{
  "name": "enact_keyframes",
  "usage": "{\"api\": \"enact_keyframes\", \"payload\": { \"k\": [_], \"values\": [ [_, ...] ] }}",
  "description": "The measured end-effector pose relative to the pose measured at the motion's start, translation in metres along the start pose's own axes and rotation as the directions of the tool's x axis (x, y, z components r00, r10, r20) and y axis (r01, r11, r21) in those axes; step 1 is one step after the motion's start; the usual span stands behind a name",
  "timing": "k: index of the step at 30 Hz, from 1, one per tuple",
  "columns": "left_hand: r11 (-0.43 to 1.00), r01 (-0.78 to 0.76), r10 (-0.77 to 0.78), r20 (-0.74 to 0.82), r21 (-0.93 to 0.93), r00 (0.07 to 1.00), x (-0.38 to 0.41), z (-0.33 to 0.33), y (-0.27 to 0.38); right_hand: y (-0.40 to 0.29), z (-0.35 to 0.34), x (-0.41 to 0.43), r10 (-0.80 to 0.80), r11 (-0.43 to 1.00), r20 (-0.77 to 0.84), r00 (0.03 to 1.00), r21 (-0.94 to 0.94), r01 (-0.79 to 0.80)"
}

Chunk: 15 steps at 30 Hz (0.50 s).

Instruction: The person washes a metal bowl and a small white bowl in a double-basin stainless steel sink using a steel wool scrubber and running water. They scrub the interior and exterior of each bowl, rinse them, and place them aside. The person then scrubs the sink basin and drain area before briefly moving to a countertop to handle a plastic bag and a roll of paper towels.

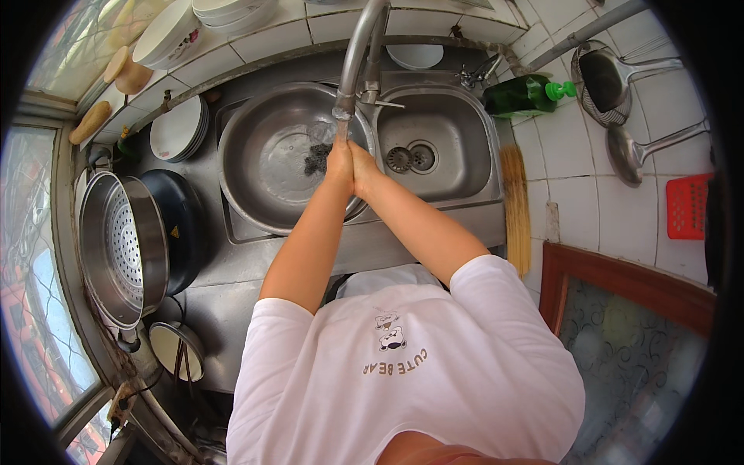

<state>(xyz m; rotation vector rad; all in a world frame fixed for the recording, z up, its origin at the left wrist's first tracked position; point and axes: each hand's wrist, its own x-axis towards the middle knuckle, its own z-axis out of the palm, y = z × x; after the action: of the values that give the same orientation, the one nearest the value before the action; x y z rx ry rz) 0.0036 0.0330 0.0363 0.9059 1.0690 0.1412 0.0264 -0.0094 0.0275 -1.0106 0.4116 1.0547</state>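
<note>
Water runs from the metal faucet [347,87] onto my left hand [339,160] and my right hand [361,165], which are pressed together palm to palm. Both are above the right side of a large stainless steel basin [261,203]. A dark scrubbing pad [317,158] lies in the basin, just left of my left hand. To the right is a small sink bowl [459,139] with a drain strainer [400,159]. The inner sides of my hands are hidden, so whether they hold anything small does not show.
Stacked plates [177,129], a steel steamer pot [154,250] and a dark pan [183,232] stand at the left. A green soap bottle [520,96] and a straw brush [516,203] are at the right. A ladle [626,154] hangs on the tiled wall.
</note>
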Motion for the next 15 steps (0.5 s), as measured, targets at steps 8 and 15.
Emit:
{"api": "enact_keyframes", "payload": {
  "k": [8,15],
  "values": [
    [0.999,-0.043,0.043,0.016,-0.024,0.999,-0.016,-0.033,-0.009,0.007,-0.008,-0.008,-0.010,0.885,0.172,0.985,-0.456,0.089],
    [0.992,-0.100,0.082,0.212,0.074,0.974,-0.007,-0.023,-0.027,-0.047,-0.077,-0.028,-0.298,0.740,0.149,0.943,-0.587,0.327]
  ]
}}
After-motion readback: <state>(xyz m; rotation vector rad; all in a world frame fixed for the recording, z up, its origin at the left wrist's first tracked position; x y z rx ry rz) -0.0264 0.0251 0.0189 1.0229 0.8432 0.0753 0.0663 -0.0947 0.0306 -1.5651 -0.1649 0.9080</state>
